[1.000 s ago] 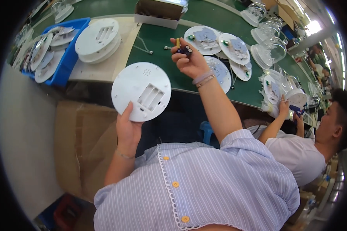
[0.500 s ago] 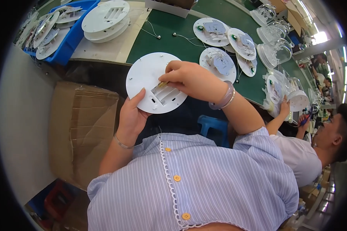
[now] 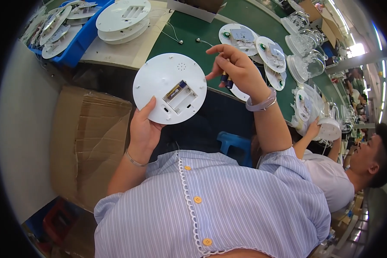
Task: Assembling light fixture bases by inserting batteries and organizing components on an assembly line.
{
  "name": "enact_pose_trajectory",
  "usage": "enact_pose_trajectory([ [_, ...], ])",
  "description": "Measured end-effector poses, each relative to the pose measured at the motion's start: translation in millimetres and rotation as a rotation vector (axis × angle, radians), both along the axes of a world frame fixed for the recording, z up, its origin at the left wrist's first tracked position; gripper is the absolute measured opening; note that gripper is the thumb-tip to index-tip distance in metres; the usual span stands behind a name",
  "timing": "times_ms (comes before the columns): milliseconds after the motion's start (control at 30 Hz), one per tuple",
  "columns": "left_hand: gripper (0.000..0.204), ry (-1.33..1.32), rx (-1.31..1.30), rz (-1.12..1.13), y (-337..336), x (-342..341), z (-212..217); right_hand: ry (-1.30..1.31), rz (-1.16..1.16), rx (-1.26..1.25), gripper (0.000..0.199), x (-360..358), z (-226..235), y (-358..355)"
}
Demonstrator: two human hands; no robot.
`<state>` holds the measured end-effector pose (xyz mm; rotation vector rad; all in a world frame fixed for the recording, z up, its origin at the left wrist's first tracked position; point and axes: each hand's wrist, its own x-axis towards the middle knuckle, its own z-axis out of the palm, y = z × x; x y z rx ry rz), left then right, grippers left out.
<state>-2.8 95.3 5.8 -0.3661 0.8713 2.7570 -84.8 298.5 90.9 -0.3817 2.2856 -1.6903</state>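
Observation:
My left hand (image 3: 145, 125) grips a round white plastic base (image 3: 152, 81) by its lower edge, thumb on top. The base has a rectangular battery compartment (image 3: 185, 101), small posts and a patch of speaker holes. One dark-and-gold battery (image 3: 175, 92) lies in the compartment's upper-left slot; the slots beside it show bare. Right of the base, my right hand (image 3: 241, 71) is raised with its forefinger pointing left. Its lower fingers are curled around dark batteries (image 3: 226, 80), whose ends show under the palm.
A blue bin (image 3: 79, 45) of disc assemblies and stacked white bases (image 3: 124, 17) stand at upper left. Across the green bench (image 3: 193, 30) lie discs with circuit boards (image 3: 241, 36) and clear domes (image 3: 309, 64). A co-worker (image 3: 331, 176) sits at right, near a blue stool (image 3: 235, 146).
My right hand has moved up and right, off the base. A battery now shows in the compartment. The base has shifted slightly left and up. The co-worker's hands have moved.

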Motion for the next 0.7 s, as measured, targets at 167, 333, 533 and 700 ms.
enact_pose_trajectory([
  [167,0.038,0.011,-0.090,0.011,4.2,1.0,-2.5,-0.026,0.146,0.241,0.023,-4.3,-8.8,1.9],
  [333,0.037,-0.001,-0.137,0.012,5.6,2.0,-3.4,0.171,0.189,0.621,0.067,-4.6,-14.3,-12.0],
  [533,0.035,-0.007,-0.164,0.031,7.0,2.5,-5.4,0.078,0.369,0.795,0.066,-19.5,-15.8,-17.3],
  [700,0.035,0.012,-0.184,0.065,5.9,3.4,-5.8,0.141,0.392,0.787,0.064,-21.2,-23.4,-18.6],
])
